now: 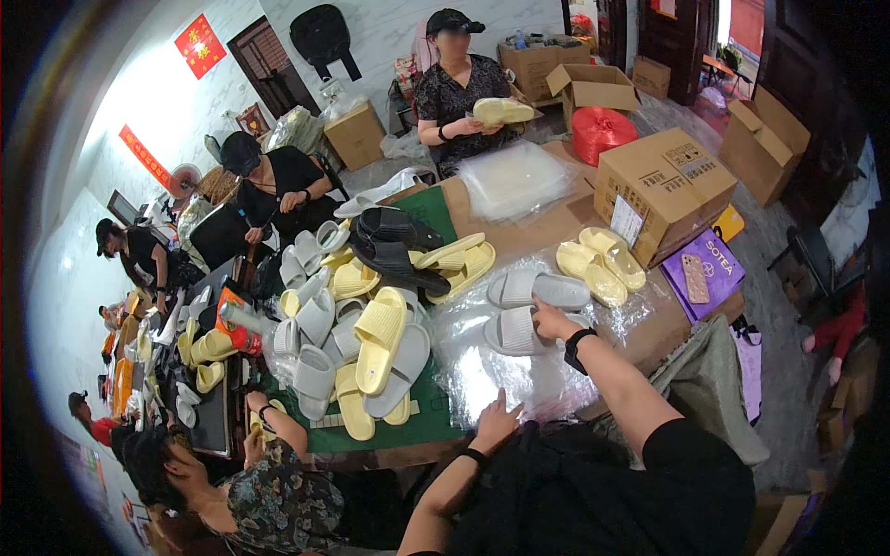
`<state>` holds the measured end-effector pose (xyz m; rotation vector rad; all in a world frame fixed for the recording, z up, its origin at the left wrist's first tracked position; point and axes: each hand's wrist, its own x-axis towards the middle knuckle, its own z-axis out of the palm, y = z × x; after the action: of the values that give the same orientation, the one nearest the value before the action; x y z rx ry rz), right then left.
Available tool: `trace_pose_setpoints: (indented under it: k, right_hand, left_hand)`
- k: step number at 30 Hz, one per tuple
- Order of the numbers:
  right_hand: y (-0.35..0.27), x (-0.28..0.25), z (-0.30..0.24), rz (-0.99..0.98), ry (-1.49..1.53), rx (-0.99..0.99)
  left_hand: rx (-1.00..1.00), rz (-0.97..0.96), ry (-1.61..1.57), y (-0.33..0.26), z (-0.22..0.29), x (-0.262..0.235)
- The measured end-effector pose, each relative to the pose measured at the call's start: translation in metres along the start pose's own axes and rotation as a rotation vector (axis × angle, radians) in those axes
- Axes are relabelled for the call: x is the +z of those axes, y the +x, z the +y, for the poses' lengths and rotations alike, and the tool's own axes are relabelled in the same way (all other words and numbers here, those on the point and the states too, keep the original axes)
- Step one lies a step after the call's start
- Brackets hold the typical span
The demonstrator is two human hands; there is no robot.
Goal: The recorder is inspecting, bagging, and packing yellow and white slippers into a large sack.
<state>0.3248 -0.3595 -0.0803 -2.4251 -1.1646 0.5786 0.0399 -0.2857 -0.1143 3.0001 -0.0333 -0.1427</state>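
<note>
A pair of light grey slippers lies flat on clear plastic bags [464, 371] on the table in front of me. My right hand [554, 322] rests at the strap of the nearer grey slipper [515, 331], its index finger stretched toward the farther grey slipper [533, 289]. Its other fingers are partly hidden. Close to the table's near edge, my left hand [498, 423] lies on the plastic with its fingers extended, holding nothing. A pale yellow pair of slippers [603, 264] sits on plastic beyond my right hand.
Loose yellow, grey and black slippers [380, 338] are heaped on my left. Beyond the yellow pair stands a cardboard box [663, 190], near red twine [603, 134] and stacked clear bags [514, 181]. A phone [694, 278] lies on a purple bag [709, 255]. Co-workers sit around the table.
</note>
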Motion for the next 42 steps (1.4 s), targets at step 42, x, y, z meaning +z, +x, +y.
trace_pose_setpoints:
  k: [42]
  right_hand:
    - [-0.200,-0.069,-0.035,-0.100,0.645,-0.106]
  left_hand:
    - [-0.272,0.603,-0.704,0.048,-0.001,-0.121]
